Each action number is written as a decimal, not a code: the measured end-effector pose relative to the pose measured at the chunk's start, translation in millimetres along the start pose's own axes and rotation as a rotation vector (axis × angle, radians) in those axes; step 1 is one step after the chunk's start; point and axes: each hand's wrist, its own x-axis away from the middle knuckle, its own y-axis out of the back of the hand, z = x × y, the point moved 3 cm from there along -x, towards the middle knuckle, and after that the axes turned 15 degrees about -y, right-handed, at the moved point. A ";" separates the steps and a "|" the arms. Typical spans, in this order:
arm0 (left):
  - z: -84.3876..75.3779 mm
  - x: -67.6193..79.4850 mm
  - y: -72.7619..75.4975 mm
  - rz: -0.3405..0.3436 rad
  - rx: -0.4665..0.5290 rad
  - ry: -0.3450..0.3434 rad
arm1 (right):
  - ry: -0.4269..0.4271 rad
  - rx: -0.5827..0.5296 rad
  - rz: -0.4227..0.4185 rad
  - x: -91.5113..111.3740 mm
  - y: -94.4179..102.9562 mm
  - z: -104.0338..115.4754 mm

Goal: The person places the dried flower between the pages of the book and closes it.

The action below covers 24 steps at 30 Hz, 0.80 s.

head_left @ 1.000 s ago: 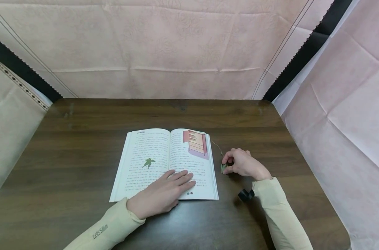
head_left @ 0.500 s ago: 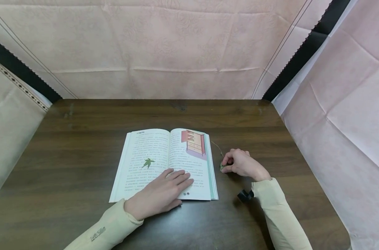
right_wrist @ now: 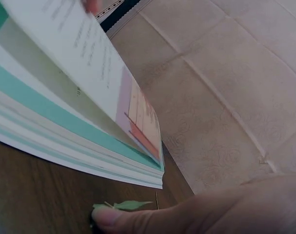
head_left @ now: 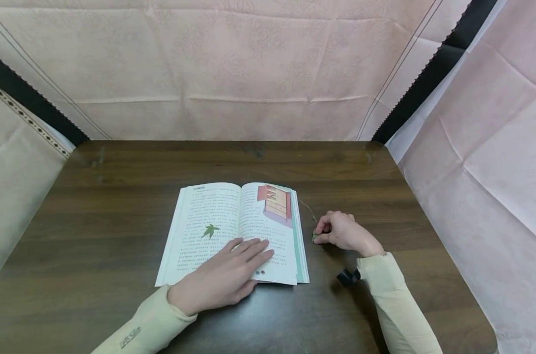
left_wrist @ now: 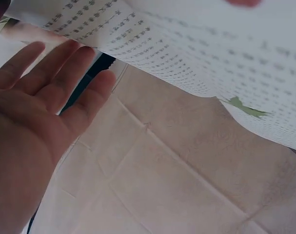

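Note:
An open book (head_left: 214, 206) lies on the dark wooden table. My left hand (head_left: 223, 273) rests on the lower part of its right page, fingers straight and spread; the left wrist view shows the same hand (left_wrist: 35, 112) at the paper's edge. That page (right_wrist: 89, 63) stands slightly lifted off the pages beneath. Right of the book, my right hand (head_left: 345, 232) pinches a small green leaf (right_wrist: 130, 204) between thumb and fingers, low over the tabletop. A thin cord (head_left: 306, 205) runs from the book's side toward it. Another green leaf (head_left: 210, 230) shows on the left page.
The wooden table (head_left: 95, 236) extends around the book on all sides. Pale patterned cloth (head_left: 250, 73) hangs behind it and at both sides. A black wrist camera (head_left: 348, 277) sits at my right cuff.
My left hand has slid slightly left on the page. The right page's outer edge has shifted left, uncovering a green strip of the page below. My right hand stays almost still.

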 end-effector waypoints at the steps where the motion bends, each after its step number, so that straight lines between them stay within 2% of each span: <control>1: -0.8 0.2 0.9 -0.013 0.004 -0.002 | -0.002 -0.003 0.000 0.1 0.1 -0.2; 9: -9.0 1.4 7.5 -0.107 -0.050 -0.032 | -0.011 -0.013 -0.001 0.2 0.5 -0.4; 13: -12.8 5.0 17.2 -0.160 -0.071 -0.040 | -0.008 -0.010 -0.004 -0.1 0.6 -0.1; 17: -12.2 14.1 31.4 -0.234 -0.034 -0.011 | -0.015 -0.011 -0.008 -0.4 0.8 -0.3; 20: -9.3 24.9 40.4 -0.289 0.006 0.038 | -0.018 -0.020 -0.002 -0.8 1.0 -0.3; 24: -4.3 40.9 49.3 -0.337 -0.004 0.091 | -0.021 -0.030 0.004 -1.7 1.6 -0.8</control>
